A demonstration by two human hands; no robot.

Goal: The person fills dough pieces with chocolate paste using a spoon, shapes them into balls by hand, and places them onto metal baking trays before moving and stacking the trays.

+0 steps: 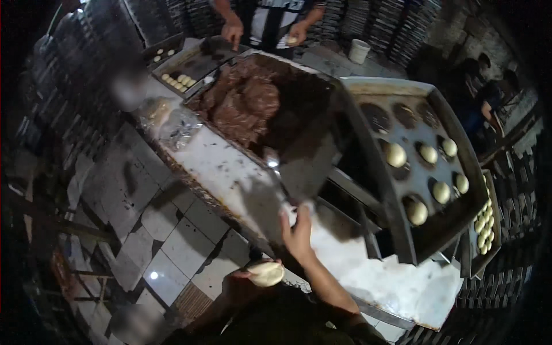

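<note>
My left hand (241, 282), low in the view, is closed round a flattened pale dough round (266, 273). My right hand (299, 233) grips the pale handle of a slim utensil (278, 175). Its shaft runs away from me along the near edge of a big rectangular tray, ending in a shiny tip; whether it is a spoon or a spatula I cannot tell. Thick brown chocolate-like filling (241, 103) is heaped in the tray's far left part, while its right part is in shadow.
On the right, a metal baking tray (431, 86) holds several dough balls (441, 192); another tray of smaller balls (484, 230) lies beyond. A clear plastic bag (179, 129) rests on the white worktop (230, 181). Across it, a co-worker's hand (232, 30) hovers by a dough tray (195, 60).
</note>
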